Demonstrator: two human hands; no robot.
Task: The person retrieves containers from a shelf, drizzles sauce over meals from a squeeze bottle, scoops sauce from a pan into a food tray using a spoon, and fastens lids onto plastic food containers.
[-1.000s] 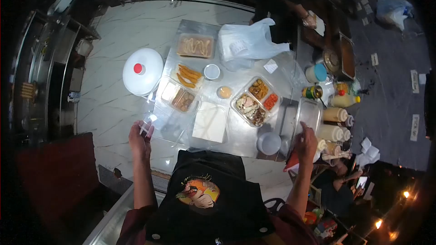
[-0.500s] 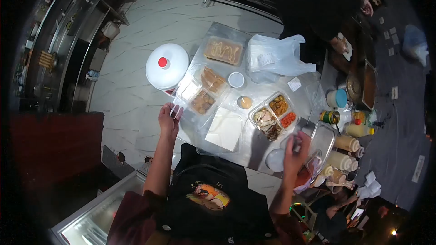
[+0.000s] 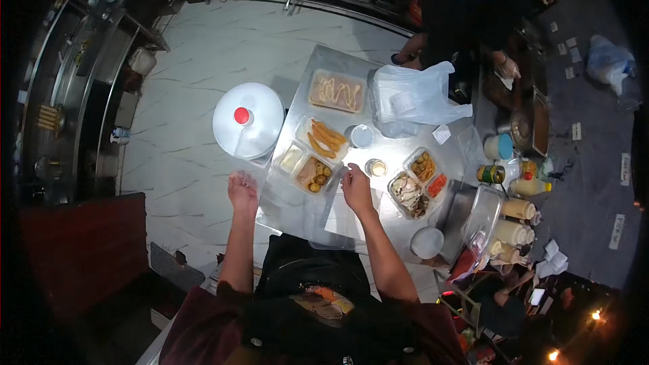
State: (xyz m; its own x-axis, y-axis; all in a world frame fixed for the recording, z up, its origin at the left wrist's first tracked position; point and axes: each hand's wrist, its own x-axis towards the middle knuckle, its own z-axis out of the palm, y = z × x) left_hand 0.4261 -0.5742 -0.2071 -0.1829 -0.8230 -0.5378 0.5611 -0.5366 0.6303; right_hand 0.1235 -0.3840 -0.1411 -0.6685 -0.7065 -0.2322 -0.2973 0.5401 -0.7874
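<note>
My left hand [image 3: 243, 191] is raised near the left edge of the metal table [image 3: 307, 71], its slightly blurred fingers loosely bent and apart, with nothing seen in them. My right hand [image 3: 358, 190] is beside a divided takeaway tray [image 3: 295, 179] of fried strips [image 3: 326, 139] and small potatoes [image 3: 315, 174]. Its fingers are bent together; whether they pinch something small is hidden. Under my right forearm lie a white paper [image 3: 343, 220] and part of a clear lid [image 3: 331, 245]. Nearby are a small lidded cup [image 3: 362, 136] and a sauce cup [image 3: 376, 167].
Another filled divided tray [image 3: 410, 196] is to the right, above a round lid [image 3: 427, 242]. A sauce-topped container [image 3: 338, 90] and plastic bag [image 3: 412, 98] occupy the far side. A white drum [image 3: 253, 122] stands left. Sauce bottles [image 3: 514, 233] line the right; a co-worker [image 3: 466, 13] stands beyond.
My right hand has moved left, from the round lid and clear containers to the tray with fried strips. My left hand is slightly lower. The view has shifted, and the co-worker has turned.
</note>
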